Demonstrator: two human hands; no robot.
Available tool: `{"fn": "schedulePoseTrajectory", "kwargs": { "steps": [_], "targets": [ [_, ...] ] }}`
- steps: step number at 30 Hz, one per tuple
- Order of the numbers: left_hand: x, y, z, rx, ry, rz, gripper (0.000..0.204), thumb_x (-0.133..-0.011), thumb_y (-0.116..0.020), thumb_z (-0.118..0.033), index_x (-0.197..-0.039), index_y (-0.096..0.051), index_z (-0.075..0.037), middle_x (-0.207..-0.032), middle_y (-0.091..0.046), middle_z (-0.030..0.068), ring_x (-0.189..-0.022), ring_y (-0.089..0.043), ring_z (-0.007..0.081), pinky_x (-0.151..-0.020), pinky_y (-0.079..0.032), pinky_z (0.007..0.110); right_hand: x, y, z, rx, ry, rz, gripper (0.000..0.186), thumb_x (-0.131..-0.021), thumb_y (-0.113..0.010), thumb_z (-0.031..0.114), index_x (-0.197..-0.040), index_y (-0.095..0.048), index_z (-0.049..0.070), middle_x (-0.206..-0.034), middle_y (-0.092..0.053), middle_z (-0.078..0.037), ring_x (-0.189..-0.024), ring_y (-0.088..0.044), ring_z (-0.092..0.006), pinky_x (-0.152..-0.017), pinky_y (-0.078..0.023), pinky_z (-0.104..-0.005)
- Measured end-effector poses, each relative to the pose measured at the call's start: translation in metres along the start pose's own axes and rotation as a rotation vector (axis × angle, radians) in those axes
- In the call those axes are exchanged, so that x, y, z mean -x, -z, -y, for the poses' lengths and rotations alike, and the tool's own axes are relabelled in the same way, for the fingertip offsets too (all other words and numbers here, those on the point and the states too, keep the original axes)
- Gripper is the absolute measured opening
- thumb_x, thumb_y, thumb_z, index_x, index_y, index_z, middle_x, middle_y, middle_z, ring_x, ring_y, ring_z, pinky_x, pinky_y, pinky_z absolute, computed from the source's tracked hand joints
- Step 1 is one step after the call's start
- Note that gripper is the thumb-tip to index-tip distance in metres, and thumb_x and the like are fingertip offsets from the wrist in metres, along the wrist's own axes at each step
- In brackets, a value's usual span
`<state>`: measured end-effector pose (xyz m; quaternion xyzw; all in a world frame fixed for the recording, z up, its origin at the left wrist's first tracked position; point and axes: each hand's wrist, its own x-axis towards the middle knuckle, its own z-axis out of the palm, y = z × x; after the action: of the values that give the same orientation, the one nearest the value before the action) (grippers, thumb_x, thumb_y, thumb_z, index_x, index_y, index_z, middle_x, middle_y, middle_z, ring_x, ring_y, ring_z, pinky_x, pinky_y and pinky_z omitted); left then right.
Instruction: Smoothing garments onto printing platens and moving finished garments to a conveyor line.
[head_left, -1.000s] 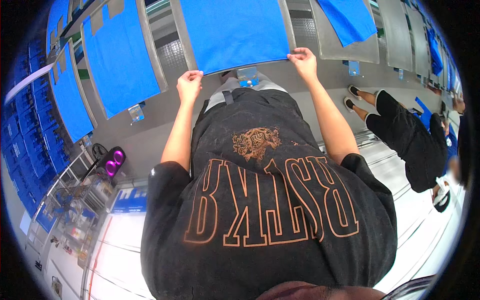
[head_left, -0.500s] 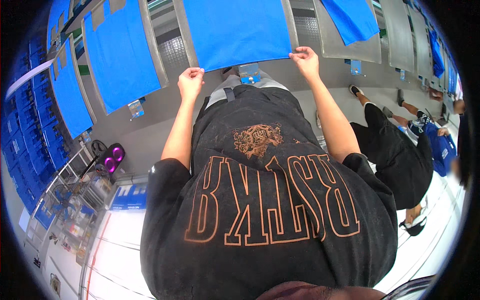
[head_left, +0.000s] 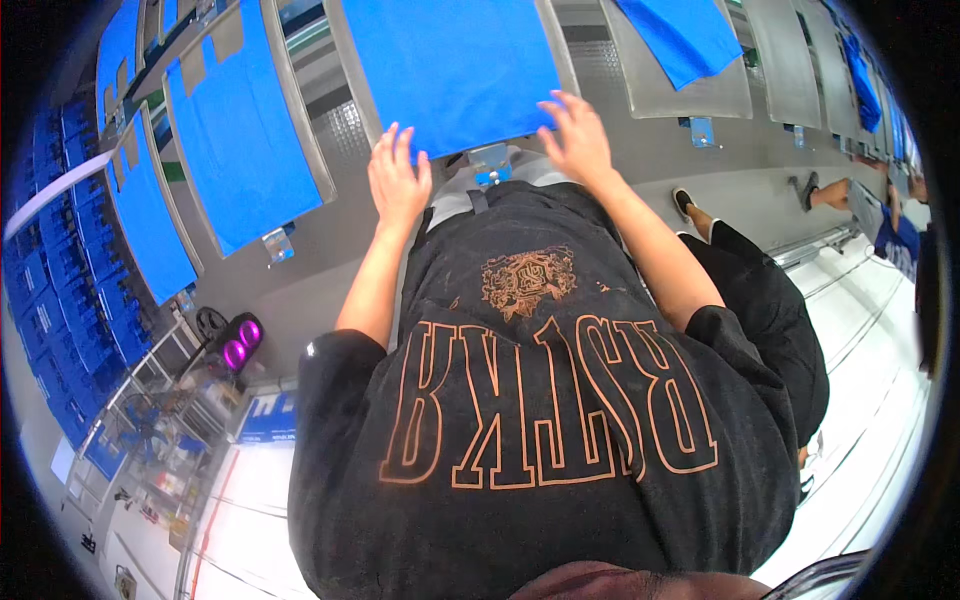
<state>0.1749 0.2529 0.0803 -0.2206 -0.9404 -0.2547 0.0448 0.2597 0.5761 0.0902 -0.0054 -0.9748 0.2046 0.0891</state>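
As our pinch is ending, we're splaying

At twelve o'clock, the blue fabric panel (head_left: 455, 75) is lying on its grey platen (head_left: 559, 45); our left hand (head_left: 400, 182) is spreading at its seven-o'clock corner, our right hand (head_left: 582, 142) at its five, seemingly turning from gripping to smoothing.

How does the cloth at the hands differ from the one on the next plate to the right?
The middle cloth lies fairly straight; the right cloth lies askew, corner pointing down. The first covers most of its visible plate; the second leaves much of its grey plate bare. Left hand and right hand are at the first, none at the second. Both are blue.
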Motion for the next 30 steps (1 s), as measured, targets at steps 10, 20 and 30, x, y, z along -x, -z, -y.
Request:
{"fn": "schedulePoseTrajectory", "kwargs": {
  "steps": [10, 20, 30],
  "targets": [
    [0.028, -0.022, 0.021, -0.307, -0.087, 0.231, 0.058, -0.1, -0.053, -0.045, -0.155, -0.041, -0.031, -0.165, -0.032, 0.0056, -0.153, -0.024, 0.0319, -0.123, -0.013, 0.058, 0.019, -0.015, 0.015, 0.163, 0.192, 0.371, 0.075, -0.098, -0.052, 0.05, -0.162, -0.024, 0.023, -0.17, -0.017, -0.007, -0.157, -0.014, -0.0285, -0.124, -0.005, -0.0559],
    [-0.043, -0.023, -0.053, 0.064, 0.03, 0.038, 0.044, -0.096, -0.067, -0.031, -0.133, -0.058, -0.008, -0.125, -0.064, 0.0131, -0.113, -0.06, 0.029, -0.1, -0.044, 0.045, -0.021, 0.066, -0.169, 0.061, -0.452, -0.366, 0.051, -0.09, -0.068, 0.031, -0.135, -0.054, 0.012, -0.13, -0.055, -0.016, -0.127, -0.05, -0.0389, -0.103, -0.042, -0.0509],
    [-0.06, -0.125, -0.207, 0.934, 1.205, 0.296, 0.04, -0.096, -0.068, -0.028, -0.121, -0.059, 0.001, -0.106, -0.064, 0.0084, -0.087, -0.065, 0.0162, -0.064, -0.056, 0.03, -0.051, 0.053, -0.248, -0.167, -0.58, -0.15, 0.035, -0.086, -0.074, 0.027, -0.114, -0.07, 0.006, -0.107, -0.07, -0.018, -0.104, -0.067, -0.035, -0.092, -0.053, -0.0449]
  ]
}}
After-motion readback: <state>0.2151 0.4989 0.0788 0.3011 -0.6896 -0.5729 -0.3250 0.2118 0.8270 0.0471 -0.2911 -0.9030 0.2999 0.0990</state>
